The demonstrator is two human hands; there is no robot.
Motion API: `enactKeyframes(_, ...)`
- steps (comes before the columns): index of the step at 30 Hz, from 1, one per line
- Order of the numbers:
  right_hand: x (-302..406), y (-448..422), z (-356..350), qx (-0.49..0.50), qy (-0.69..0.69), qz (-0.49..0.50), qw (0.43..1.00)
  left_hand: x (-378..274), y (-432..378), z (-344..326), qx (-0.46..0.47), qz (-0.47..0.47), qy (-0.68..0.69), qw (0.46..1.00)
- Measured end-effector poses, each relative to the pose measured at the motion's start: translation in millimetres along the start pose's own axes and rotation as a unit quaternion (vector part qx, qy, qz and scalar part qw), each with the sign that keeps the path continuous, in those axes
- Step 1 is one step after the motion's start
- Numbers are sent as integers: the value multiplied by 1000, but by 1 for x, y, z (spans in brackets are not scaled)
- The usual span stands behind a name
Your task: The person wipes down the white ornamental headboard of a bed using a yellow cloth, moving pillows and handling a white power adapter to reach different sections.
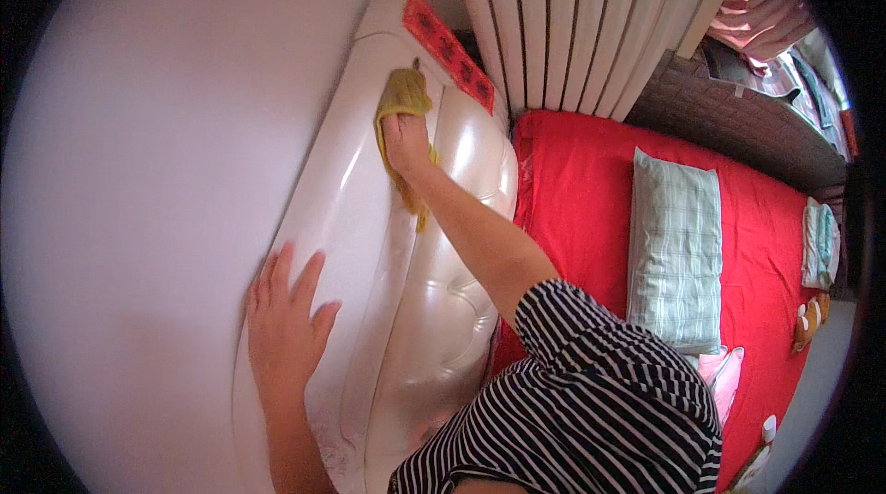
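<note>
My right hand [407,141] reaches far forward with a yellow-green cloth [405,92] draped over its fingers. The cloth presses on the glossy cream top of a padded headboard [360,231], and its loose end trails back under my wrist. My left hand [287,328], empty and with fingers apart, rests at the headboard's wall-side edge. A red panel with dark patterns [450,51] is set in the headboard's far end. Tufted padding [450,307] bulges on the bed side.
A plain pale wall [152,182] borders the headboard. Alongside lies a bed with a red sheet [581,168], a green checked pillow [675,251] and a pink cloth item [723,383]. White slatted panels [564,23] stand at the far end, near a brown padded surface [692,106].
</note>
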State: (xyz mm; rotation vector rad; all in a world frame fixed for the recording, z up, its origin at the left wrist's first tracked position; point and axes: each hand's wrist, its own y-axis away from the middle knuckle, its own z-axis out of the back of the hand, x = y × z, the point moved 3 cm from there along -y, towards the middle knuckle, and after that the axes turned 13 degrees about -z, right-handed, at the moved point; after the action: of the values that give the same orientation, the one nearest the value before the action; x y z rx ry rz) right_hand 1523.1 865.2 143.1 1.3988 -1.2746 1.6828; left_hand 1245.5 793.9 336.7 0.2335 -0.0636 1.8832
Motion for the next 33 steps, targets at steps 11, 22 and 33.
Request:
enactKeyframes(11,-76,-4,67,85,198,-51,975,12,0,-19,83,-40,-47,995)
enactKeyframes(22,-309,-73,175,-265,-337,-406,807,24,16,-25,125,-19,-98,987)
enactKeyframes(33,-395,-91,135,120,375,-465,793,20,-1,-25,112,-35,-91,989)
